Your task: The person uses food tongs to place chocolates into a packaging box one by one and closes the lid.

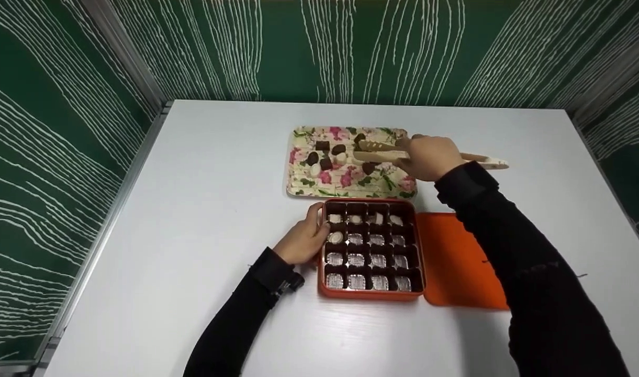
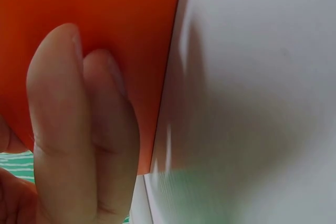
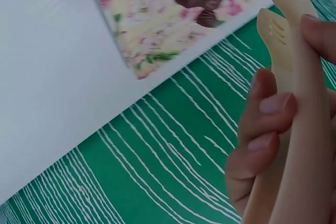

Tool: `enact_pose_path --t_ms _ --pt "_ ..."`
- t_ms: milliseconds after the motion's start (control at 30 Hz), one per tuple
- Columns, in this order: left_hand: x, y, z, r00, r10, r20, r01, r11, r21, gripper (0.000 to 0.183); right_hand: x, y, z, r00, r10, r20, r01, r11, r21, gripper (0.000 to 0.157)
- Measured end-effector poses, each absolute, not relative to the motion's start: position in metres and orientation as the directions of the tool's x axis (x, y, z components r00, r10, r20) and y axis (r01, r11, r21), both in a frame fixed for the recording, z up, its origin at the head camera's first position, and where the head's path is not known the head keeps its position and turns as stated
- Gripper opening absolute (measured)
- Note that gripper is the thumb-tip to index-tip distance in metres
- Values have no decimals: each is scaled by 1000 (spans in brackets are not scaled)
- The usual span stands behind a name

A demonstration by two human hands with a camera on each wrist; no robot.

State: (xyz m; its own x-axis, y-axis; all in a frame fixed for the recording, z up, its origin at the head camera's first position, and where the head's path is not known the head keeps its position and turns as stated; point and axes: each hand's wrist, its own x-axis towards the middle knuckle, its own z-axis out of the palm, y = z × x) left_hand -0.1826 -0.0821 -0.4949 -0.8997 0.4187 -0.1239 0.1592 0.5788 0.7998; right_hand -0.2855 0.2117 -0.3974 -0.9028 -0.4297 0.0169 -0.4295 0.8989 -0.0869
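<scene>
My right hand [image 1: 432, 156] grips pale wooden tongs [image 3: 310, 124] over the right part of a floral tray [image 1: 306, 187]. The tong tips stand apart with nothing between them. Several dark chocolates [image 1: 312, 158] and a few white chocolates [image 1: 315, 170] lie on the tray. My left hand [image 1: 301, 241] holds the left side of an orange chocolate box [image 1: 371, 295], its fingers [image 2: 60, 103] along the outer wall and one fingertip over the rim. Pale pieces [image 1: 356, 219] sit in the box's back row, and a white oval chocolate [image 1: 335, 237] in the second row's leftmost compartment.
An orange lid [image 1: 455, 262] lies flat on the white table [image 1: 220, 183] right of the box, partly under my right sleeve [image 1: 539, 262]. Green panels with white streaks [image 1: 282, 52] stand behind the table and along its sides.
</scene>
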Motion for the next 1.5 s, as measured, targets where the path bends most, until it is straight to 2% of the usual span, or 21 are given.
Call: enact_pose_path --t_ms 233,467,633,900,1333,1500 --pt "-184 -83 -497 -896 435 -89 209 590 780 55 -294 191 -418 -907 -422 -8 -421 905 -56 39" --pt "-185 -83 -498 -896 432 -106 192 590 784 52 -298 168 -425 -920 -382 -82 -374 922 -99 36" --pt "-184 -82 -497 -899 423 -117 180 600 780 53 -298 163 -425 -924 -372 -88 -365 926 -93 31" --pt "-182 -82 -495 -895 425 -134 152 575 804 52 -293 169 -420 -917 -391 -80 -383 919 -98 31" --pt "-183 -82 -498 -903 420 -93 195 592 782 55 -277 196 -415 -892 -452 -12 -449 888 -100 29" --pt "-182 -83 -496 -899 424 -114 179 592 786 55 -266 203 -414 -885 -466 1 -464 881 -87 33"
